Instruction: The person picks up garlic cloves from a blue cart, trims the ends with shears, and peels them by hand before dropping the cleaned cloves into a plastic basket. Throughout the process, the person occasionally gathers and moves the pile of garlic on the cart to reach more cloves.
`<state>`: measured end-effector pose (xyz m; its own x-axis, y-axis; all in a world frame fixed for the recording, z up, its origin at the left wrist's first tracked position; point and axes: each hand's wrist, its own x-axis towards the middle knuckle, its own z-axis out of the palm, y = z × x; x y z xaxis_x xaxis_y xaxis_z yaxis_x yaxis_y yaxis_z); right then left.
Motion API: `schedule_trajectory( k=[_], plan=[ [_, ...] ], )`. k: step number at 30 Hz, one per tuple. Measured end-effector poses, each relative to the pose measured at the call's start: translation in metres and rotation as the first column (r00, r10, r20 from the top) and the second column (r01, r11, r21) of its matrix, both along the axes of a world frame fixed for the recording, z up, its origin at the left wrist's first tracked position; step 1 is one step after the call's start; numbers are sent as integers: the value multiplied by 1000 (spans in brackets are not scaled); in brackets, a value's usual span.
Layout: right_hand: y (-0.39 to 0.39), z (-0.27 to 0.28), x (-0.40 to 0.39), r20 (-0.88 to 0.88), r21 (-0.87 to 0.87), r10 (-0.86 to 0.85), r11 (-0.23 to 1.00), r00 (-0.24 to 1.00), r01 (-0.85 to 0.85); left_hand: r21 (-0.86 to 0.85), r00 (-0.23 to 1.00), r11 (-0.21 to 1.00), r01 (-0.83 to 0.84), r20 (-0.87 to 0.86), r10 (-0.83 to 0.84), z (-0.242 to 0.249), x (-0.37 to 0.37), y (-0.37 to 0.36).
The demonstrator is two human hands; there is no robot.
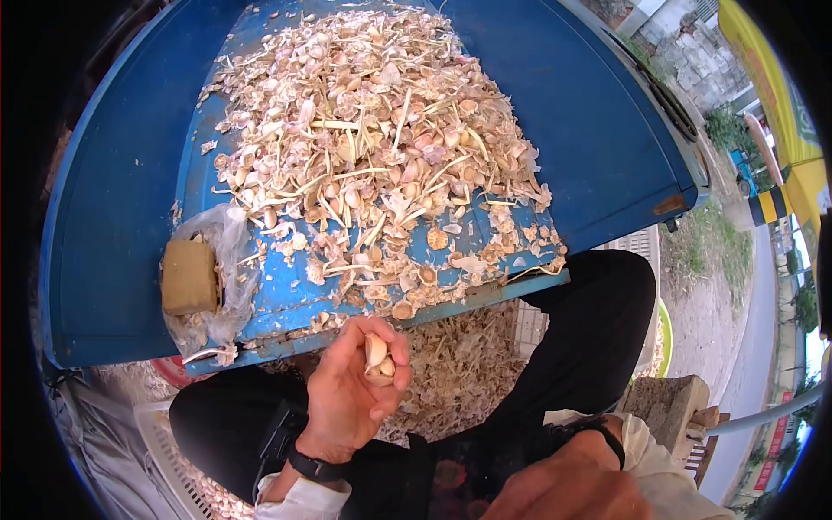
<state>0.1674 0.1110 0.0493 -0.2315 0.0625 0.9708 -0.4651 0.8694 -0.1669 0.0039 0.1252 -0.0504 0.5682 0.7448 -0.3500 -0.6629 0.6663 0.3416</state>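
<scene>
My left hand (351, 390) is palm up just off the front edge of the blue metal bed, its fingers curled round a few pale garlic cloves (379, 360). Lower right, my right hand (568, 485) is blurred, back upward, over my lap; its fingertips are hidden. A large heap of garlic cloves, skins and dry stems (364, 130) covers the middle of the blue bed (295, 290). Loose skins and root ends lie along its front edge.
A brown block (189, 277) lies on a clear plastic bag (234, 251) at the bed's left. Garlic scraps (459, 364) cover the ground between my knees. A crate (165, 451) stands lower left, a green-rimmed basin (666, 338) at right, near a stone block (663, 407).
</scene>
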Motion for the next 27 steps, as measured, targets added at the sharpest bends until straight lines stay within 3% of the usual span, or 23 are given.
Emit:
schedule_trajectory(
  k=[1, 2, 3, 4, 5, 6, 8, 10, 11, 13, 18, 20, 21, 23, 25, 26, 27],
  plan=[
    [-11, -1, 7, 239, -335, -36, 935, 970, 117, 2, 1000, 1000, 0, 4, 0, 1, 5, -3],
    [-22, -2, 14, 461, -588, 14, 754, 887, 293, -12, 999, 1000, -22, -25, 21, 3, 11, -6],
    [-8, -12, 15, 663, -333, -191, 790, 723, 514, -24, 998, 999, -44, -54, 42, 4, 13, -7],
    [5, -33, 14, 757, -258, -198, 785, 622, 564, -22, 998, 999, -44, -51, 43, 3, 13, -7],
    [17, -41, 20, 764, -269, -232, 734, 602, 624, -61, 998, 997, -56, -39, 54, 0, 13, -5],
    [29, -48, 27, 771, -281, -261, 679, 581, 678, -103, 997, 992, -69, -29, 66, -4, 12, -4],
    [67, -66, 62, 869, -233, -323, 400, 374, 886, -175, 996, 981, -87, 8, 90, -9, 11, -1],
    [103, -100, 94, 910, -1, -392, 332, 139, 943, -154, 997, 986, -67, 34, 74, -9, 12, 3],
    [114, -114, 101, 909, 3, -394, 333, 136, 943, -138, 997, 989, -47, 54, 55, -8, 12, 5],
    [128, -132, 104, 789, 199, -601, 440, 123, 875, -134, 997, 989, -63, 34, 68, -7, 16, 6],
    [135, -134, 109, 905, 101, -416, 402, 84, 910, -156, 996, 984, -87, -1, 88, -12, 18, 10],
    [129, -126, 110, 936, 37, -340, 362, 94, 932, -168, 990, 981, -96, 88, 112, -22, 17, 13],
    [123, -119, 109, 954, -46, -268, 316, 136, 948, -167, 990, 981, -100, 85, 115, -22, 19, 14],
    [106, -99, 93, 963, -134, -191, 276, 191, 952, -198, 984, 965, -171, -90, 156, -21, 27, 19],
    [80, -70, 66, 860, -487, -63, 199, 507, 850, -202, 981, 964, -176, -119, 154, -20, 38, 25],
    [74, -70, 56, 859, -488, -63, 197, 508, 850, -241, 979, 953, -185, -132, 156, -18, 44, 28],
    [71, -71, 44, 849, -446, -86, 411, 521, 795, -278, 977, 941, -195, -145, 159, -17, 47, 29]
  ],
)
